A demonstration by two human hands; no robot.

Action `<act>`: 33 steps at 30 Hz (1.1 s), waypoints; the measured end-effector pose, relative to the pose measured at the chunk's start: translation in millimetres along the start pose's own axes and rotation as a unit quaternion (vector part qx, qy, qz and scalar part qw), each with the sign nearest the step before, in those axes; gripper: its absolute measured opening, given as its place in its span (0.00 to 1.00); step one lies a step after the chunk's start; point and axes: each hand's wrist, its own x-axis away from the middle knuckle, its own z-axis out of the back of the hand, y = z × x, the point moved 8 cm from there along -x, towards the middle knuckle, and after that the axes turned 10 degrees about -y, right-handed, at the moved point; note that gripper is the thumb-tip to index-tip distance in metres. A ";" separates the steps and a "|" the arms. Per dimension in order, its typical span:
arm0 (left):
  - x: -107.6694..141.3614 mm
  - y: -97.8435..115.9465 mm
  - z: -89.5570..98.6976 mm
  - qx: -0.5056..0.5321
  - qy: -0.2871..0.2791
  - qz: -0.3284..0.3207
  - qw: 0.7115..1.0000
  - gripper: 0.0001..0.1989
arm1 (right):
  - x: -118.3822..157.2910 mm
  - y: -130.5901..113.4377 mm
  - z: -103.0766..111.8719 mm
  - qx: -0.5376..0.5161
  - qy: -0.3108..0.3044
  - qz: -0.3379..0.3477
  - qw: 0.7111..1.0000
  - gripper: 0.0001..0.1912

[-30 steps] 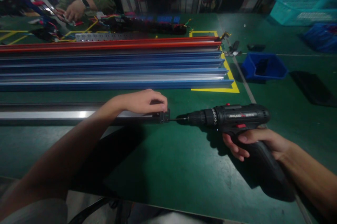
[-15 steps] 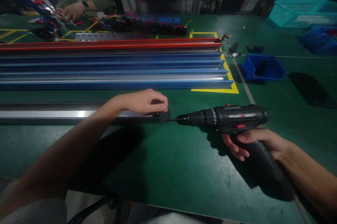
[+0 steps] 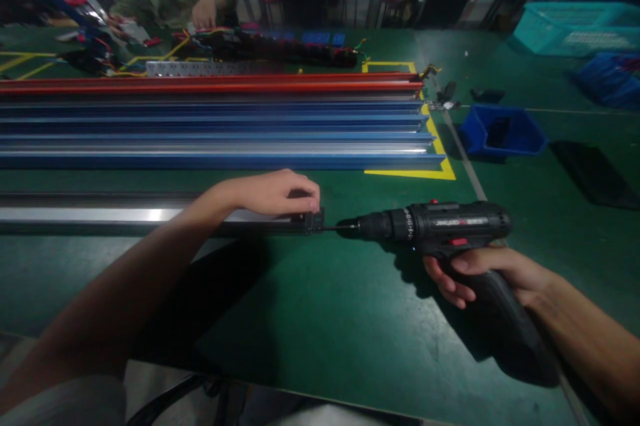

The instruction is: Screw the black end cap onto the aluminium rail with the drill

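My right hand [image 3: 480, 273] is wrapped round the grip of a black cordless drill [image 3: 450, 221], which lies level and points left. Its long thin bit [image 3: 337, 227] reaches to a small black end cap [image 3: 315, 219] at the right end of a dark metal profile [image 3: 125, 215] with a bright strip. My left hand [image 3: 280, 193] is bent over that end, with fingers closed on the end cap. The palm side of the left hand is hidden. Whether a screw sits at the bit's tip is too small to tell.
Behind lie long blue profiles [image 3: 225, 163] and a red profile [image 3: 225, 87] beside yellow tape [image 3: 440, 158]. To the right stand a blue bin [image 3: 500, 139] and a turquoise crate [image 3: 575, 39]. Across the green table [image 3: 320, 333] a co-worker's hand [image 3: 205, 11] is near wired parts.
The co-worker's hand across the table has moved right and come apart from the other one. My hands, the drill and the profile hold nearly the same place.
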 end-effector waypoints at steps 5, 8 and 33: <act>0.3 -1.0 0.1 0.002 0.001 -0.003 1.000 0.16 | 0.1 -0.5 -2.6 -0.001 -0.015 0.005 1.000 0.14; 0.0 -1.1 0.1 0.004 -0.001 -0.002 1.000 0.17 | -0.5 -1.9 -4.7 0.003 -0.021 0.007 1.000 0.14; -0.7 -2.0 -0.2 0.002 0.004 0.002 1.000 0.17 | 4.2 2.0 5.7 0.032 0.026 -0.022 0.999 0.14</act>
